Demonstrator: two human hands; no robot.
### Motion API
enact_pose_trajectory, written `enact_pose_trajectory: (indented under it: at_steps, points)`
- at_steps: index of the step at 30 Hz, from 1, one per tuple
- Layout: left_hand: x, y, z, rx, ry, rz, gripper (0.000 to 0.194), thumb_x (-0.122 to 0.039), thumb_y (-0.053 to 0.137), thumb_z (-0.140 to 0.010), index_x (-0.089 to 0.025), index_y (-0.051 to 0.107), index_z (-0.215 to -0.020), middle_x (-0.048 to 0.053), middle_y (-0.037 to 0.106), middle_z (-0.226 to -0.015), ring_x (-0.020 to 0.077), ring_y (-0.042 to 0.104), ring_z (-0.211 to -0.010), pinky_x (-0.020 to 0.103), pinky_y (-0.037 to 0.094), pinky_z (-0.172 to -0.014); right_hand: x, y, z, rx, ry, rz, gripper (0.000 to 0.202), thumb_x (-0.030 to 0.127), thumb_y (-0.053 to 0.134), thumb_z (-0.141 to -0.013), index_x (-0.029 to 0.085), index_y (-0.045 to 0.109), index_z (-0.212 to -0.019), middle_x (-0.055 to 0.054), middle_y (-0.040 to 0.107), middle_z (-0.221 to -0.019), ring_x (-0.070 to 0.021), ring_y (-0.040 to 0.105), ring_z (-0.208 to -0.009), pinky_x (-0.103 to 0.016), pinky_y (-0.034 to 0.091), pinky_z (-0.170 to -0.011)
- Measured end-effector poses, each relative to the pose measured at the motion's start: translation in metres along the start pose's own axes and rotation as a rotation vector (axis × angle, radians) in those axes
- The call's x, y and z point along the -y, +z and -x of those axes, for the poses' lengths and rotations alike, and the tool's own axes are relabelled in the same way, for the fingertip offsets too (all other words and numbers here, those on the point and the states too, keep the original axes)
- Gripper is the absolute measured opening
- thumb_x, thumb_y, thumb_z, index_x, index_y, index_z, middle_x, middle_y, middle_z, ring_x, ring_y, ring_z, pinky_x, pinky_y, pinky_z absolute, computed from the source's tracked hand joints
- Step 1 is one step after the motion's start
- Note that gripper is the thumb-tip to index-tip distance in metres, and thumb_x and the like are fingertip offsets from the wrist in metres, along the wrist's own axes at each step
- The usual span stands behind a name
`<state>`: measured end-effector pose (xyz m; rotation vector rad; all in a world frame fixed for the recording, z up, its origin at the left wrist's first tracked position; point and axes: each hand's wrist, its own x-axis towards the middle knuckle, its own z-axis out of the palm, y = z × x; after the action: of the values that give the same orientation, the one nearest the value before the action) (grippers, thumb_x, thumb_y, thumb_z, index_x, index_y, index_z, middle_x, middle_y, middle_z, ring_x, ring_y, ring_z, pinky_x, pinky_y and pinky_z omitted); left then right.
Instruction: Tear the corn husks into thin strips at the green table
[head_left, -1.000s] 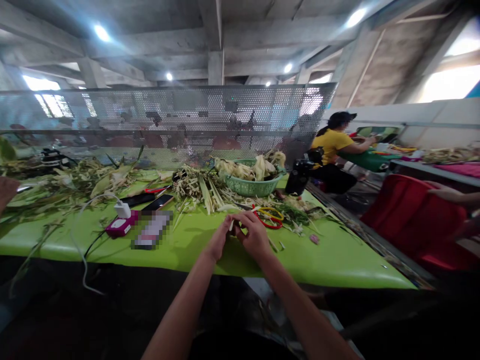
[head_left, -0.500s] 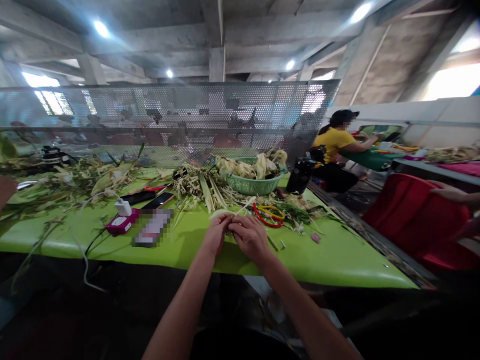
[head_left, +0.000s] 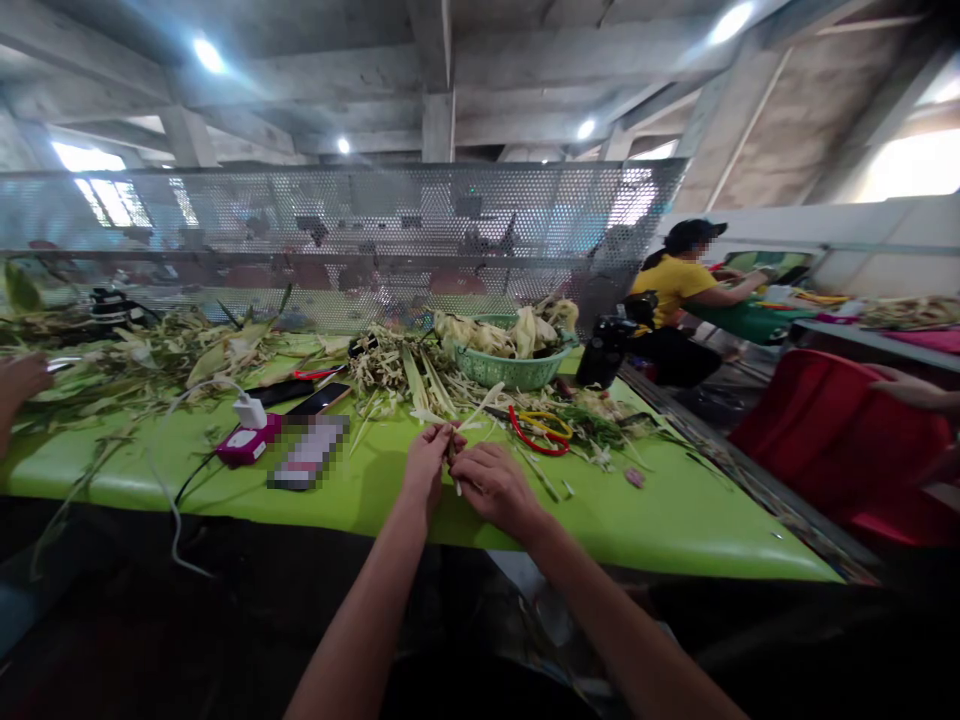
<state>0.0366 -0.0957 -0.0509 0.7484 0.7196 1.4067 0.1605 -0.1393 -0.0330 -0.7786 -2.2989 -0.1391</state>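
Over the green table (head_left: 360,505), my left hand (head_left: 429,462) pinches a pale strip of husk (head_left: 480,408) that slants up to the right. Touching it from the right, my right hand (head_left: 491,482) has its fingers curled around the strip's lower part, whose tip pokes out below. Just beyond my hands lie red-handled and yellow-handled cutters (head_left: 551,430). Behind them is a green basket (head_left: 510,370) filled with pale husks, beside a pile of cut husk pieces (head_left: 379,365).
Left of my hands are a pixelated phone (head_left: 309,452), a dark phone (head_left: 319,400) and a purple power socket (head_left: 247,440) with a white cable. Another person's hand shows at far left. A person in yellow sits right, beyond a red chair (head_left: 840,440).
The pale strip now stands up between my hands, and my right hand has shifted slightly down. At far left, the other person's hand has come further into view.
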Motion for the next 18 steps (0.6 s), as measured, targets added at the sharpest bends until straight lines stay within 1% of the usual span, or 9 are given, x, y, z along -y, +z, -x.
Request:
enact_pose_trajectory:
  at_steps: [3, 5, 6, 8, 10, 11, 13, 15, 18]
  points:
    - [0.002, -0.002, -0.002, -0.015, 0.017, 0.022, 0.05, -0.048, 0.078, -0.053, -0.014, 0.06, -0.085, -0.001, 0.058, -0.063, 0.0088, 0.05, -0.056, 0.021, 0.036, -0.054, -0.001, 0.0, 0.0, -0.073, 0.064, -0.121, 0.017, 0.012, 0.051, -0.082, 0.023, 0.063, -0.087, -0.004, 0.068, -0.09, -0.0193, 0.058, -0.087, -0.035, 0.044, -0.08]
    - [0.002, -0.002, 0.0, 0.004, 0.047, 0.0, 0.046, -0.047, 0.076, -0.057, -0.015, 0.06, -0.085, -0.001, 0.058, -0.066, 0.0087, 0.051, -0.059, 0.021, 0.038, -0.058, -0.004, 0.0, 0.0, -0.189, 0.197, -0.228, 0.017, 0.012, 0.051, -0.081, 0.023, 0.061, -0.09, -0.005, 0.067, -0.096, -0.02, 0.059, -0.092, -0.035, 0.046, -0.081]
    - [0.001, -0.001, 0.002, 0.024, 0.059, -0.025, 0.043, -0.047, 0.074, -0.06, -0.015, 0.061, -0.085, -0.001, 0.058, -0.066, 0.0084, 0.05, -0.059, 0.021, 0.038, -0.058, -0.006, -0.001, 0.0, -0.259, 0.295, -0.284, 0.016, 0.014, 0.052, -0.081, 0.023, 0.06, -0.091, -0.005, 0.065, -0.099, -0.0196, 0.06, -0.09, -0.034, 0.047, -0.078]
    - [-0.002, 0.001, 0.007, 0.078, 0.067, -0.098, 0.037, -0.047, 0.069, -0.068, -0.015, 0.061, -0.085, -0.002, 0.056, -0.064, 0.008, 0.048, -0.057, 0.021, 0.036, -0.057, -0.012, -0.001, 0.0, -0.361, 0.501, -0.419, 0.015, 0.02, 0.052, -0.082, 0.021, 0.056, -0.095, -0.006, 0.063, -0.101, -0.0164, 0.061, -0.075, -0.031, 0.05, -0.067]
    - [-0.005, 0.005, 0.011, 0.136, 0.067, -0.162, 0.033, -0.047, 0.064, -0.074, -0.016, 0.06, -0.084, -0.002, 0.054, -0.06, 0.0078, 0.045, -0.054, 0.021, 0.034, -0.054, -0.017, 0.0, 0.0, -0.357, 0.644, -0.601, 0.019, 0.028, 0.053, -0.083, 0.02, 0.053, -0.1, -0.005, 0.062, -0.098, -0.0126, 0.058, -0.06, -0.028, 0.05, -0.056]
    - [-0.006, 0.006, 0.013, 0.159, 0.067, -0.177, 0.032, -0.047, 0.063, -0.075, -0.016, 0.059, -0.083, -0.002, 0.053, -0.06, 0.0079, 0.044, -0.053, 0.021, 0.033, -0.054, -0.019, 0.001, 0.0, -0.334, 0.675, -0.695, 0.022, 0.032, 0.054, -0.083, 0.02, 0.052, -0.101, -0.004, 0.062, -0.093, -0.0122, 0.057, -0.058, -0.028, 0.05, -0.055]
    - [-0.005, 0.009, 0.014, 0.199, 0.061, -0.187, 0.031, -0.046, 0.064, -0.074, -0.017, 0.058, -0.083, -0.003, 0.054, -0.063, 0.0083, 0.044, -0.055, 0.022, 0.034, -0.056, -0.022, 0.003, -0.001, -0.305, 0.677, -0.812, 0.025, 0.037, 0.057, -0.082, 0.02, 0.054, -0.101, -0.002, 0.062, -0.082, -0.0138, 0.059, -0.062, -0.029, 0.052, -0.06]
    - [-0.002, 0.01, 0.014, 0.216, 0.056, -0.201, 0.031, -0.045, 0.065, -0.073, -0.017, 0.059, -0.084, -0.002, 0.054, -0.066, 0.0087, 0.044, -0.057, 0.022, 0.036, -0.058, -0.022, 0.004, -0.001, -0.333, 0.674, -0.818, 0.024, 0.039, 0.06, -0.081, 0.019, 0.058, -0.095, 0.0, 0.061, -0.075, -0.0152, 0.06, -0.065, -0.03, 0.052, -0.064]
    - [0.002, 0.01, 0.013, 0.226, 0.07, -0.238, 0.028, -0.044, 0.065, -0.074, -0.017, 0.06, -0.083, -0.002, 0.055, -0.069, 0.0092, 0.046, -0.062, 0.022, 0.038, -0.063, -0.023, 0.005, -0.001, -0.389, 0.701, -0.745, 0.023, 0.041, 0.062, -0.079, 0.019, 0.061, -0.085, 0.0, 0.06, -0.071, -0.0148, 0.057, -0.062, -0.028, 0.051, -0.06]
